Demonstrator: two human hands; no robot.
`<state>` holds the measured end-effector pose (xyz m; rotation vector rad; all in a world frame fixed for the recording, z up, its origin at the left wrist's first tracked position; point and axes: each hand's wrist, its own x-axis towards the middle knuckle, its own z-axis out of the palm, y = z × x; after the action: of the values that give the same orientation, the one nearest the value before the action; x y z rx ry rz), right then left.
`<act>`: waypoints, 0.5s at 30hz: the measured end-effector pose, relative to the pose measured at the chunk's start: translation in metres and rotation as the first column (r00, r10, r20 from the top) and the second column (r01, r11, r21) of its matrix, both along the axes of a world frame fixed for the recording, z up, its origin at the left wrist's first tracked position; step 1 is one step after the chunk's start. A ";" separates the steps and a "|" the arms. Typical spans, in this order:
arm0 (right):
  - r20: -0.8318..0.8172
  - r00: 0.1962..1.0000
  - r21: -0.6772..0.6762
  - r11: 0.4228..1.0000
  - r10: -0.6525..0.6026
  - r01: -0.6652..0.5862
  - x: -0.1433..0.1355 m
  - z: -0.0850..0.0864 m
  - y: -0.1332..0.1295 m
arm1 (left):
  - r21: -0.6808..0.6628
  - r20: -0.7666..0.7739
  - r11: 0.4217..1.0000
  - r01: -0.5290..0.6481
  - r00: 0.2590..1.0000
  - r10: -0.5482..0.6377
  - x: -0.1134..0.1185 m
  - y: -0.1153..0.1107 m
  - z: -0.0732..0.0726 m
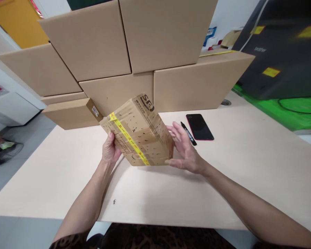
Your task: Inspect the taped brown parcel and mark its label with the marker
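Note:
A brown cardboard box (pixel 155 138) with a strip of yellow printed tape, dark marks and black lettering is held tilted above the pale table. My left hand (pixel 111 148) grips its left side, thumb on the taped face and the other fingers partly hidden behind it. At the box's lower right corner is my right hand (pixel 184 150), its thumb at the lower edge and its fingers spread along the right side. Just beyond the right hand, a black marker (pixel 188 133) lies beside a dark phone (pixel 199 127) with a red edge.
Large cardboard boxes (pixel 160 31) are stacked along the table's back (pixel 223 173). A flatter box (pixel 67 114) lies at the back left. At the right, a dark machine (pixel 280 58) stands on a green surface (pixel 282 110). A roll of tape (pixel 226 102) sits near the back right.

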<state>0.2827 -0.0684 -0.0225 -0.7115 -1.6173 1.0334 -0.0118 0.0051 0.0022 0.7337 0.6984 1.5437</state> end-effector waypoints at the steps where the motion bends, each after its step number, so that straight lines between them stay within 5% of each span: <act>1: 0.032 0.998 0.082 0.995 -0.052 0.049 0.000 -0.003 0.001 | 0.016 -0.001 1.000 -0.005 1.000 0.005 0.002 0.000 0.001; 8: 0.147 0.948 0.508 0.844 -0.281 0.172 0.002 -0.016 0.011 | 0.043 0.012 0.998 0.049 0.999 -0.049 0.013 -0.010 0.024; 15: 0.197 0.919 0.471 0.855 -0.342 0.218 0.002 -0.033 0.019 | 0.013 -0.026 0.994 0.105 0.994 -0.104 0.020 -0.024 0.026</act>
<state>0.2849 -0.0492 -0.0550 -0.7723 -1.8323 0.3363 0.0084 -0.0184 0.0286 0.7895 0.6578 1.4478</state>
